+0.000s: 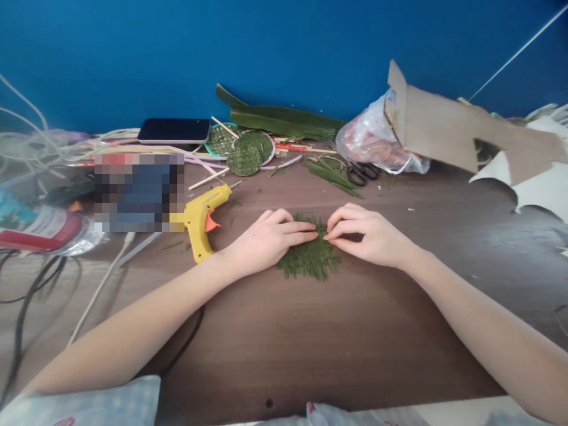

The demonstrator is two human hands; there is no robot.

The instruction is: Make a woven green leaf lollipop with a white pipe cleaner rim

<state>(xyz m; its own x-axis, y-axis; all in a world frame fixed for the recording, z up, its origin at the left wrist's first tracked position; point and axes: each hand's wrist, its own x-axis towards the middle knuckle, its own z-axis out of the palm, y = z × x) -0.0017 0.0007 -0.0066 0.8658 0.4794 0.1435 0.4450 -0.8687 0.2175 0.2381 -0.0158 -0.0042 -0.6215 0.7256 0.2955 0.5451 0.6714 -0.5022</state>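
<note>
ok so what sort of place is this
Probably a craft work table against a blue wall: a yellow glue gun lies on it, black-handled scissors sit farther back, and both hands are on a woven green mat.

Two hands: one left hand (277,236), one right hand (373,236). I count one mat (306,261), one glue gun (199,231), one phone (174,131), one pair of scissors (364,172). Woven discs (245,158): at least two by my tally; they overlap, so no firm total. Black cords (20,331): two or more. Plastic bags (364,139): at least one. Leaf strips (335,177): several, too bunched for me to number.
</note>
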